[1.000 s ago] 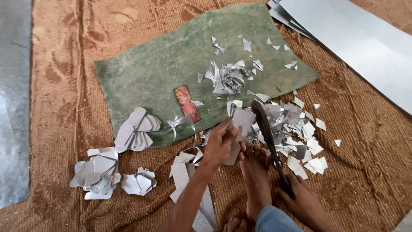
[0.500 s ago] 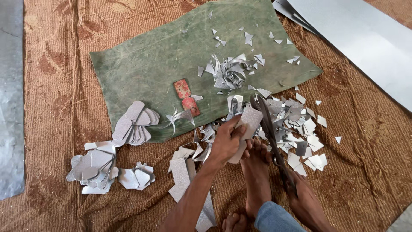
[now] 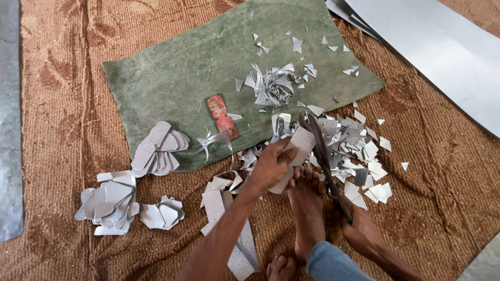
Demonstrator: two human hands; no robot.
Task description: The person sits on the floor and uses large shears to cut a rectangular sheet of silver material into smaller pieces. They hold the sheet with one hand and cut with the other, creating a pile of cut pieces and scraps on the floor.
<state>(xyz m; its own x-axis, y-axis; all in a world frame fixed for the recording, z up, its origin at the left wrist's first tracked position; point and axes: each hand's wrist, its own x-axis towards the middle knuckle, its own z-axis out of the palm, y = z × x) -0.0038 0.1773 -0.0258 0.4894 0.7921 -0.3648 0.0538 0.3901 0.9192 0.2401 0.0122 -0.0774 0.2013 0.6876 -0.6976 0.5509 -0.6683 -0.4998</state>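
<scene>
My left hand (image 3: 270,165) grips a small rectangular piece of sheet metal (image 3: 298,147) and holds it against the blades of large dark shears (image 3: 319,151). My right hand (image 3: 362,231) is closed on the shears' handle near the lower right. My bare foot (image 3: 307,205) rests between the two hands, its toes close to the metal piece. Several silver offcuts (image 3: 364,156) lie scattered to the right of the shears.
A green mat (image 3: 172,78) lies on the brown woven floor cover, with curled metal scraps (image 3: 273,86) and a small red packet (image 3: 223,117) on it. Stacks of cut rounded metal shapes (image 3: 156,151) sit at left. Large metal sheets (image 3: 442,47) lie at upper right.
The camera view has shifted slightly. My left hand has turned the metal piece a little at the shears; the right hand stays on the handle.
</scene>
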